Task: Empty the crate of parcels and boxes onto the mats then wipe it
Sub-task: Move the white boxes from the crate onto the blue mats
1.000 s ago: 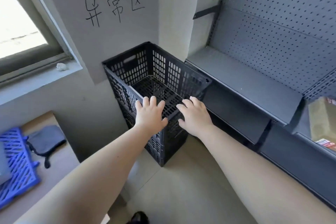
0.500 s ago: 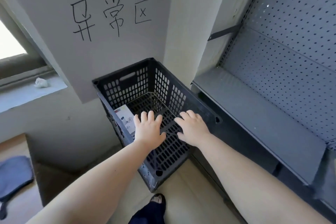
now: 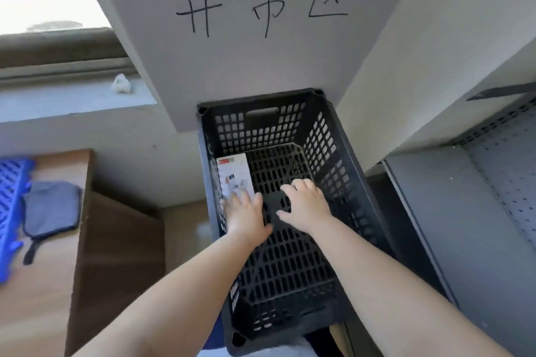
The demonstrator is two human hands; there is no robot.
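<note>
Black slatted crate [image 3: 327, 159] on the floor against the wall, holding one white box [image 3: 235, 174] stood along its left side. Left hand [image 3: 246, 216] deep inside, straight fingers spread, touching the box's near end. Right hand [image 3: 304, 203] beside it, fingers relaxed, gripping nothing.

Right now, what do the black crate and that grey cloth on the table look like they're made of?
The black crate looks like moulded plastic with a matte finish: its walls and floor are a regular grid of slots, with a handle hole cut in. The grey cloth seems soft woven or microfibre fabric, with a darker stitched edge and a hanging loop; the exact fibre is unclear.
</note>
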